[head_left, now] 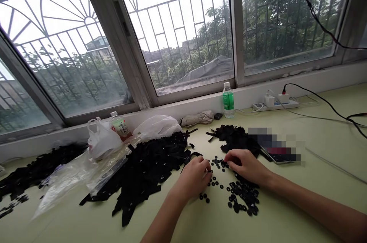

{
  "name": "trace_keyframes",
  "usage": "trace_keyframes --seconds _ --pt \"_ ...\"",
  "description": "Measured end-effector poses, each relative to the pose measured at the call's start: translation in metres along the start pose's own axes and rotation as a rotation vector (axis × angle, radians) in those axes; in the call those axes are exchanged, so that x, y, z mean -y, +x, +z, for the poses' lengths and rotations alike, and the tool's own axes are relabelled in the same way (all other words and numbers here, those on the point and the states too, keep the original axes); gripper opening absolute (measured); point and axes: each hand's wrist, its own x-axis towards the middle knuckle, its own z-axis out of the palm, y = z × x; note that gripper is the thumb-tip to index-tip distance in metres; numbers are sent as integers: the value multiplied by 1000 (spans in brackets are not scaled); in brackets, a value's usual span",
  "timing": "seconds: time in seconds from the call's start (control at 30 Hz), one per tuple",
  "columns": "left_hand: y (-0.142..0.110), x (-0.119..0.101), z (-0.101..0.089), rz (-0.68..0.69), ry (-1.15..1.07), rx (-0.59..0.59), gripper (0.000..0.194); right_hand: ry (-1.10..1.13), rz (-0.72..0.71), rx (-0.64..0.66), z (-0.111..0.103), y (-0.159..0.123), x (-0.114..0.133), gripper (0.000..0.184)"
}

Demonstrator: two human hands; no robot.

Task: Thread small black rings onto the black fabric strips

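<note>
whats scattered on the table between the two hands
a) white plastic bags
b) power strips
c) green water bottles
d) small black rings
d, the small black rings lie loose on the table between the left hand and the right hand

Black rings (241,197) & strips (149,170): matt, rubber or plastic, can't tell which. Bottle (228,99): clear, glossy plastic. Bags (103,140): thin white plastic. Desk (315,197): smooth, matt, pale green.
</note>
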Motion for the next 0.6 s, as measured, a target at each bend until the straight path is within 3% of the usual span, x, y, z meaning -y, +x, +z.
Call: trace_keyframes --seconds 0.6 --pt "1 1 0 -5 -22 1 10 -70 -55 58 3 -2 2 18"
